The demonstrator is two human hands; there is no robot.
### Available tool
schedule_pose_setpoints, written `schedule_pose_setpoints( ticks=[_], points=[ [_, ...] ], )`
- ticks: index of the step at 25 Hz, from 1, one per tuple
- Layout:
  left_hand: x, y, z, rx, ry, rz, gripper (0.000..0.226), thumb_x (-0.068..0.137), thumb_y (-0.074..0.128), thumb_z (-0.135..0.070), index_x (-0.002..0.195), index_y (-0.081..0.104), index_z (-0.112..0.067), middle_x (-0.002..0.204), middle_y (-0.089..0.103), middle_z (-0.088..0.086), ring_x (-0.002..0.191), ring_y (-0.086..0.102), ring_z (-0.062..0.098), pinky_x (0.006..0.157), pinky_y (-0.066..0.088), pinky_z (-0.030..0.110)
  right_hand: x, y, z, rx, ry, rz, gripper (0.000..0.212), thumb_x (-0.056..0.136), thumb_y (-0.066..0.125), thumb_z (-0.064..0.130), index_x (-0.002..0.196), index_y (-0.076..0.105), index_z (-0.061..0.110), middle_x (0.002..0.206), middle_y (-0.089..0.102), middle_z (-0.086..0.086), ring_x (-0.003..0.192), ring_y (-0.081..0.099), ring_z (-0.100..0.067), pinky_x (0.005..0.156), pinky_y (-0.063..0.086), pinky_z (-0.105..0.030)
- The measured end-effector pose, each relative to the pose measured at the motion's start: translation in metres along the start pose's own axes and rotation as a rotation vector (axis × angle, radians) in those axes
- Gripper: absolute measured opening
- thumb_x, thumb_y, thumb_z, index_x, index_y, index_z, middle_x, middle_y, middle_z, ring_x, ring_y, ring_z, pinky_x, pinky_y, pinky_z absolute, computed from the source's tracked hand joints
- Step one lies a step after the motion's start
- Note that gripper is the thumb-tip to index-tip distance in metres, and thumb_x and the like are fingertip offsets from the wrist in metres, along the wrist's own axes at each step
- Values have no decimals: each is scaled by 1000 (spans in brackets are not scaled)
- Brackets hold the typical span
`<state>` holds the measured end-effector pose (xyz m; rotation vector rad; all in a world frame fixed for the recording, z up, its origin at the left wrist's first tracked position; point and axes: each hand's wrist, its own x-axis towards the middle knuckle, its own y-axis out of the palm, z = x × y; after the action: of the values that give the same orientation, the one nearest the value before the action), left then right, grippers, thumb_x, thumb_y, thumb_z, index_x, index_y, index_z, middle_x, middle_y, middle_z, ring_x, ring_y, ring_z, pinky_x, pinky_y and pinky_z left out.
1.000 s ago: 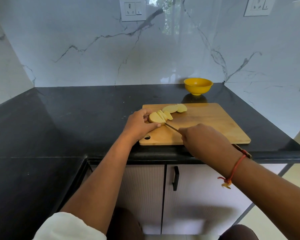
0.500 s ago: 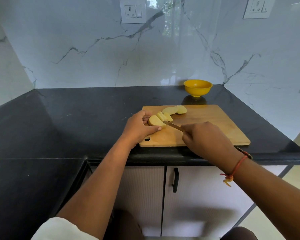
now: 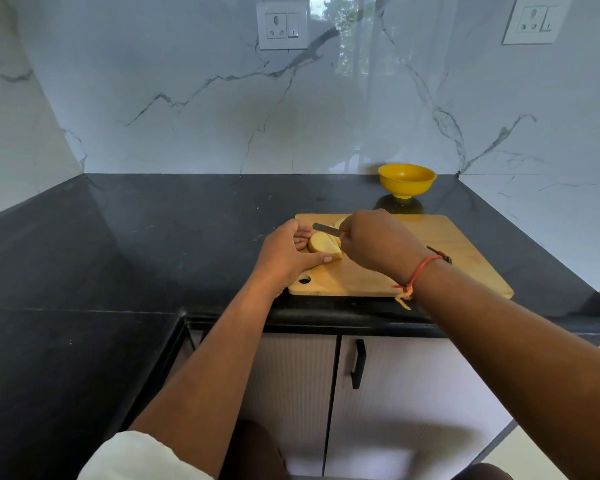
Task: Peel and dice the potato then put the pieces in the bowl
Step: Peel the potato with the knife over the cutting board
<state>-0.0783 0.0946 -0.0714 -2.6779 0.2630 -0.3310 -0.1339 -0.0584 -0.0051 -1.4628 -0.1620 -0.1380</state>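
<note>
Head view, looking down: pinches the peeled potato in the left hand, thumb along the near side, fingers curled behind the far side, on the left end of the wooden cutting board, just beyond the hanging hole. Wraps the right hand tight round the handle of the knife, blade reaching leftward over the top of the potato, tip aimed at the left hand's curled fingers. Cannot tell contact between edge and flesh from here. Reads as a rounded end piece with a few cut slices leaning on its right side, partly hidden by the right hand, pale cut faces turned up and to the right. Seems to run long axis left to right, along the board's long edge and roughly in line with the blade, so likely a lengthwise cut into sticks before dicing. Main risk: a nick to the left fingertips, given the tip so near them and any push along that line. Second risk: slipping on wet cut faces, with the leaning slices sliding apart under downward pressure, leaving uneven sticks or skidding the blade toward the thumb. Also possible: pieces pushed off the board's left edge onto the black counter, being so close to it. Another slice just behind the right hand, mostly hidden. Yellow bowl well apart on the counter beyond the far edge, no pieces visible in it from this angle.
</note>
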Motion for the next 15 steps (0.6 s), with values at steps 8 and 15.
schedule_pose_setpoints(
  ticks=[8,15],
  points=[
    [0,1,0,39,5,-4,67,69,90,-27,128,58,-20,123,63,-8,115,58,7,102,49,27,11,1,4,-30,-23,59,29,101,51,21,117,72,10,90,66,-4,75,61,-17,78,57,-31],
    [2,3,0,53,27,-42,70,66,91,-28,127,59,-16,120,64,-5,112,60,9,98,50,21,15,5,10,-16,-4,80,24,99,56,21,115,70,10,83,61,-1,67,55,-14,69,51,-25]
  ],
)
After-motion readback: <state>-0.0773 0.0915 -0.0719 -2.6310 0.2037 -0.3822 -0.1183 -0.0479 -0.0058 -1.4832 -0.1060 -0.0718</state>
